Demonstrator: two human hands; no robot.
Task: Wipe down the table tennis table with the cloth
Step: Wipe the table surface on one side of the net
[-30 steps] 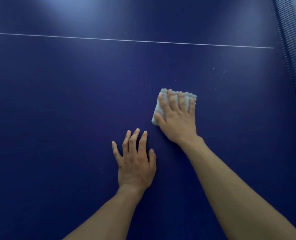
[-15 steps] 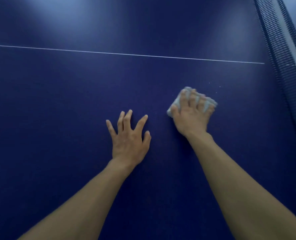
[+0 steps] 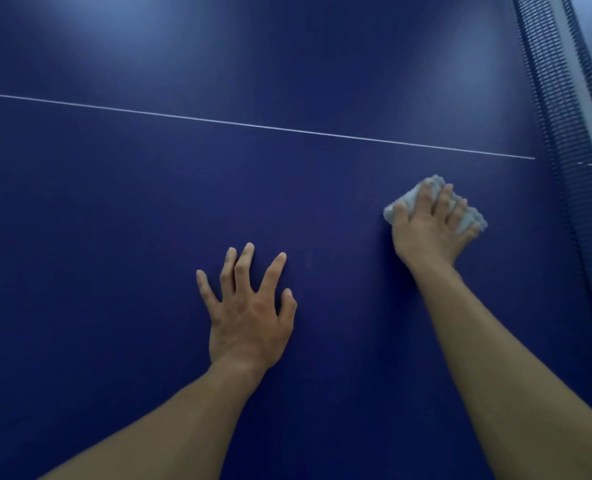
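Observation:
The dark blue table tennis table (image 3: 114, 237) fills the view. A small pale grey cloth (image 3: 408, 199) lies bunched on it at the right, close to the net. My right hand (image 3: 429, 233) sits on top of the cloth, its fingers bent into the fabric and pressing it onto the table; cloth shows between and around the fingers. My left hand (image 3: 249, 313) rests flat on the table at the centre, fingers spread, holding nothing.
The dark net (image 3: 564, 116) with its pale top band runs along the right edge, just right of the cloth. A thin white line (image 3: 253, 125) crosses the table beyond both hands.
My right hand has slid the cloth to the right toward the net, its fingers bending and bunching the cloth. My left hand has spread its fingers; the white specks no longer show.

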